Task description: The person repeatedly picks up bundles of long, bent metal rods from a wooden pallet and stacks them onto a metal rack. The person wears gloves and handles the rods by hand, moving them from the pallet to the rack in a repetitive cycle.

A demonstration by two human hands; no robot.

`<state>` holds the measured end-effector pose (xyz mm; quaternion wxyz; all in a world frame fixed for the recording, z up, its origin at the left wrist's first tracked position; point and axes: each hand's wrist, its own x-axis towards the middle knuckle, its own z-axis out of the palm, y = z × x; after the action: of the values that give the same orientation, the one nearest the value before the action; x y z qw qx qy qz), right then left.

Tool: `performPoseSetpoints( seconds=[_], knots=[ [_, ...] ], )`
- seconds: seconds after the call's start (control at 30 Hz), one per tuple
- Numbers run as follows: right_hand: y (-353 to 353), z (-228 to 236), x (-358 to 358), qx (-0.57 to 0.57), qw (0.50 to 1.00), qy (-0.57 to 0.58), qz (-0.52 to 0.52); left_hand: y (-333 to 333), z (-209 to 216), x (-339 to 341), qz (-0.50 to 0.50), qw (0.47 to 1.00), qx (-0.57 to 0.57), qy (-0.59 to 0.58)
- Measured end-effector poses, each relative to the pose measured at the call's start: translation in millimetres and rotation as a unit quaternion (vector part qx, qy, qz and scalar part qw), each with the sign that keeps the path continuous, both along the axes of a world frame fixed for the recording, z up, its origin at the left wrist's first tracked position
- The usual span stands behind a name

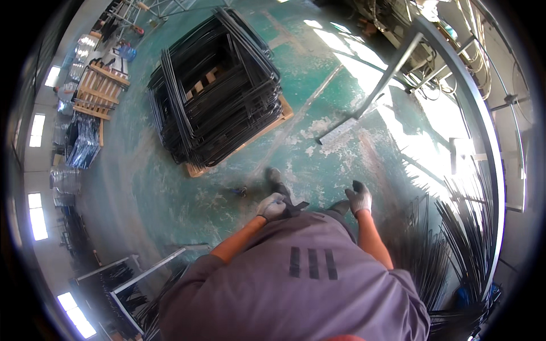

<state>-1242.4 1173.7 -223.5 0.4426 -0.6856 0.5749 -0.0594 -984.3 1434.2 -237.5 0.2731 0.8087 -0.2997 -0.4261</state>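
Two gloved hands (272,207), one pallet (282,116)

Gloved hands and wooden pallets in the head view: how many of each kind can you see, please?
Gloved hands: 2, the left hand and the right hand
Wooden pallets: 2, one under black frames, one farther left
Total: 4

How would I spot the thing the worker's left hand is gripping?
Start at the big stack of black metal frames on the wooden pallet, then come down the green floor to the gloved left hand. It grips a small flat dark piece, unlike the long rods at right.
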Motion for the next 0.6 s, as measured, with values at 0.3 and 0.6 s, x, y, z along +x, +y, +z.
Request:
performPoseSetpoints(
  seconds=[0.3,0.6],
  knots=[
    [-26.6,-15.8,205.1,0.064,0.997,0.016,0.038,-17.2,37.8,172.9,-0.027,0.973,0.031,-0.229],
    [52.4,-135.5,383.1,0.290,0.939,-0.074,0.170,-24.0,20.8,303.9,-0.082,0.953,0.086,-0.277]
  ],
)
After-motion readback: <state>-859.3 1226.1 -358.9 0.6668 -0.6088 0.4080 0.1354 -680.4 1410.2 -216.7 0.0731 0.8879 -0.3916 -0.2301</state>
